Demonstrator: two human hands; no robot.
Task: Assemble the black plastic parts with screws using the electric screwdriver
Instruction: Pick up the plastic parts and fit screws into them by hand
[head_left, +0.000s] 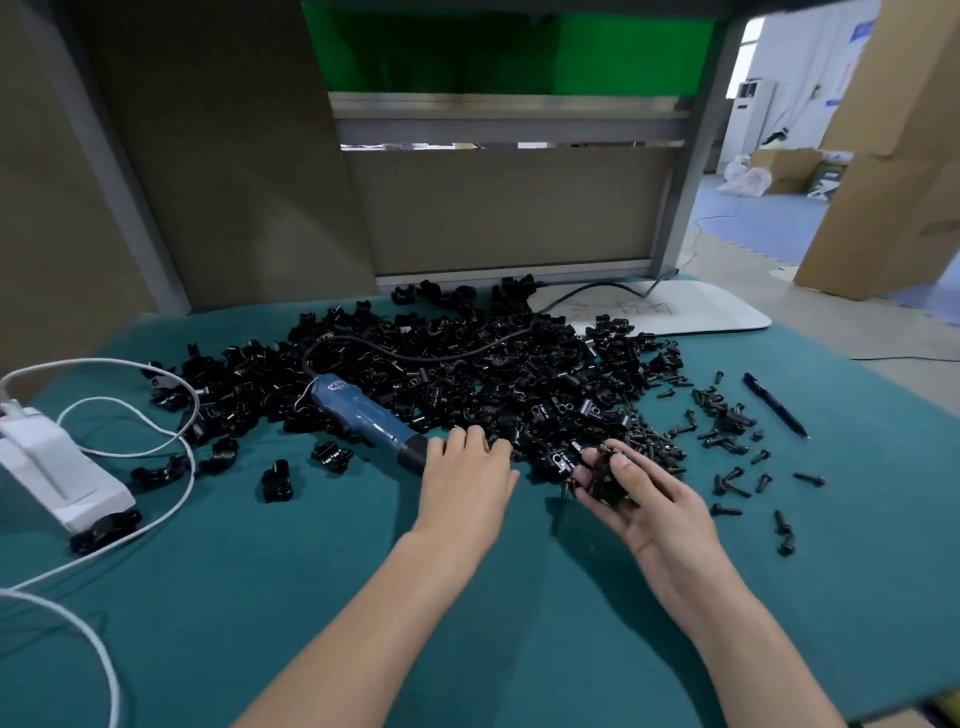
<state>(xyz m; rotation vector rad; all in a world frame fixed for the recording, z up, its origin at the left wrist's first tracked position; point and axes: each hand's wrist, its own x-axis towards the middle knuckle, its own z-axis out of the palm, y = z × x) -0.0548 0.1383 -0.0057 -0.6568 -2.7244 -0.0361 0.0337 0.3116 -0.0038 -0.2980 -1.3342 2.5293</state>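
While the right hand cups screws in curled fingers, the left hand, flat and empty, lies nearer the screwdriver, whose axis runs ten-to-four o'clock toward it.

Glossy black plastic parts are covering a plain teal counter, with matching black screws and a black pen alongside. The electric screwdriver is showing a blue body and black nose. A white cord and white power box are contrasting with brown cardboard panels and a bright green backdrop.
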